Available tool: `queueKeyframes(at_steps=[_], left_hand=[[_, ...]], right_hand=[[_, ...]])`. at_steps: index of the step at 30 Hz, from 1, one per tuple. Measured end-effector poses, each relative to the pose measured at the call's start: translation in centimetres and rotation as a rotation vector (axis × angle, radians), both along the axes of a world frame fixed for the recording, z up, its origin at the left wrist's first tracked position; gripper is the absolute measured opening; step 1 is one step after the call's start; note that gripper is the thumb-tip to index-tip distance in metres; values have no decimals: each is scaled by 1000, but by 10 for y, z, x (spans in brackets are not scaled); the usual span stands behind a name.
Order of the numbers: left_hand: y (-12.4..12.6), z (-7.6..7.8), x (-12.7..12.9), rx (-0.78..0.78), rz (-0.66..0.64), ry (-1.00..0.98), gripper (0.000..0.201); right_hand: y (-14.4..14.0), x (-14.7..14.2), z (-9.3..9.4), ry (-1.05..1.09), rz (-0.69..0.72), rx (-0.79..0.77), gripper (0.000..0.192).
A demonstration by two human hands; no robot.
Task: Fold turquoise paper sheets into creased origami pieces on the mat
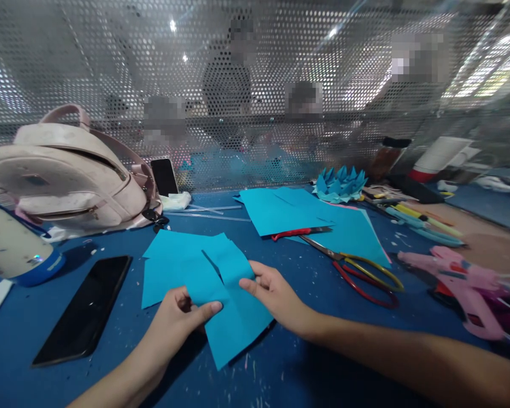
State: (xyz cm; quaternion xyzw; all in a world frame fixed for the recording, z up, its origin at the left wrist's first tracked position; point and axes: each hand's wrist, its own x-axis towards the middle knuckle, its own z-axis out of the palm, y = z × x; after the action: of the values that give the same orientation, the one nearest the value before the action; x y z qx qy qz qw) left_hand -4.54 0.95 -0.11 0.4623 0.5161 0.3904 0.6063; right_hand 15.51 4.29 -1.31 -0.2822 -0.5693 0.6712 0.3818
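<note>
A blue sheet of paper (238, 323) with a slit in its upper part is held tilted above the table. My left hand (185, 317) pinches its left edge, thumb on top and fingers underneath. On the opposite edge, my right hand (276, 292) grips the same sheet between thumb and fingers. More blue paper (164, 272) lies flat just behind and to the left. Further back rests another stack of blue sheets (289, 209), with red-handled scissors (295, 233) at its front edge. Large scissors with red and yellow handles (361, 275) lie right of my right hand.
Left stand a pale backpack (80, 175), a bottle (21, 249) and a black phone (85, 311). Another phone (164, 177) leans at the back. A folded blue paper piece (340, 184) sits back right, and a pink glue gun (459, 277) lies right. A perforated metal panel (263, 73) closes the back.
</note>
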Motion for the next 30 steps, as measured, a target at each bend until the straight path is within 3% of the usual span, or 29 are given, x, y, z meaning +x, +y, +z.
queueKeyframes(at_steps=[7, 14, 20, 24, 30], left_hand=[[0, 0, -1, -62, -9, 20, 38], [2, 1, -1, -105, 15, 58, 48], [1, 5, -1, -73, -137, 49, 38], [2, -2, -2, -35, -45, 87, 42], [2, -10, -2, -31, 2, 74, 44]], right_hand=[[0, 0, 1, -16, -18, 23, 34], [0, -1, -1, 4, -18, -18, 36], [-1, -1, 0, -8, -53, 1, 38], [0, 0, -4, -156, -41, -51, 44], [1, 0, -6, -166, -62, -32, 41]])
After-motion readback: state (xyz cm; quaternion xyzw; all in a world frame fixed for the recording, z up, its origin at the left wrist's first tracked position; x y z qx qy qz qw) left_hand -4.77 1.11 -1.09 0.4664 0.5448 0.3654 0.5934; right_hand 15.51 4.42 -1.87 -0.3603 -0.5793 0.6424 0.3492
